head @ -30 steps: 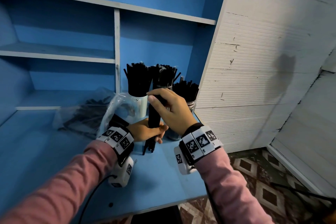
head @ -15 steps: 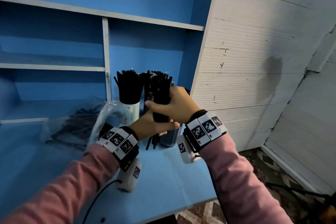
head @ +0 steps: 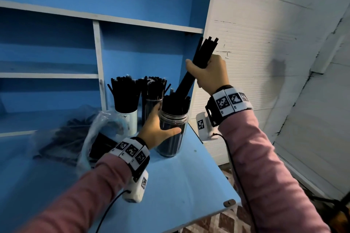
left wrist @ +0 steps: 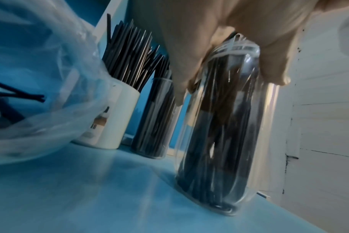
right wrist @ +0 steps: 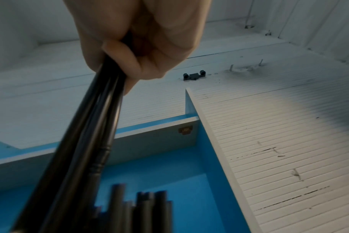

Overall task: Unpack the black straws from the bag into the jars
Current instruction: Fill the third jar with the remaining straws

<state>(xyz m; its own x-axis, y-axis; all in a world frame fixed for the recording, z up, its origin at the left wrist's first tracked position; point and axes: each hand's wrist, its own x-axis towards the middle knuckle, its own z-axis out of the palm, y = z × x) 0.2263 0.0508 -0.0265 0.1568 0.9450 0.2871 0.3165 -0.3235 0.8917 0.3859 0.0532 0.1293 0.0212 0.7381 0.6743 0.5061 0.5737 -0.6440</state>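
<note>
A blue shelf unit (head: 144, 4) with pale-edged boards stands on a blue worktop (head: 180, 181), split by an upright divider (head: 98, 62) into a left side with shelves and a taller right bay. Its right side panel (head: 200, 11) meets a white ribbed wall (head: 265, 47), scuffed with dark marks and a grey smudge. A small metal fitting (head: 229, 203) sits at the worktop's near right corner. Below that corner, the floor (head: 214, 223) shows brown and pale patterned tiles. A small black bracket (right wrist: 194, 76) is fixed to the white panelling above the shelf unit. The light is dim and cool.
</note>
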